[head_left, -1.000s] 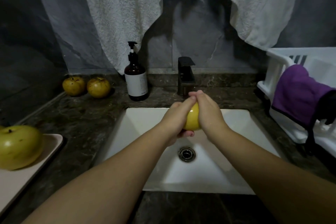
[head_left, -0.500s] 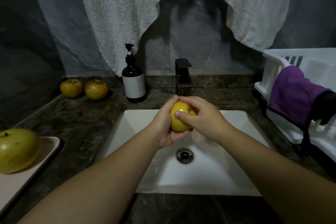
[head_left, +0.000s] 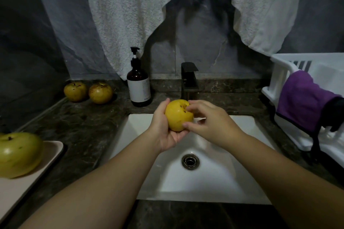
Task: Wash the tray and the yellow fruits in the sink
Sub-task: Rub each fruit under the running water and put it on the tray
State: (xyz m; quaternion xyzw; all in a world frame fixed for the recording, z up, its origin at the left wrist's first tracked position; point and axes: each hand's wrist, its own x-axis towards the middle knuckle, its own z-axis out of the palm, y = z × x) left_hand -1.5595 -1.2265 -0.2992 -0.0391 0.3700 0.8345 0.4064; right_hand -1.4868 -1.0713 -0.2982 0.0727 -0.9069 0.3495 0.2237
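Scrubbing 1 yellow fruit (head_left: 179, 115) over the sink (head_left: 214, 178): our left hand (head_left: 165, 132) cups it, right hand (head_left: 208, 122) fingertips pinch it. 3 fruits and the tray (head_left: 28, 188) wait on the bench (head_left: 83, 126), likely unwashed.

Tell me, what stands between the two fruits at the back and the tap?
A brown pump bottle with a white label, standing on the counter; the head view shows it.

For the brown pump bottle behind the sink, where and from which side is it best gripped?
Grip the pump bottle round its straight cylindrical body, at the white label, probably coming from the front. It stands upright on the counter; the thin pump head gives a poor hold. Its front faces the sink unobstructed; the wall lies behind, and the two yellow fruits to its left.
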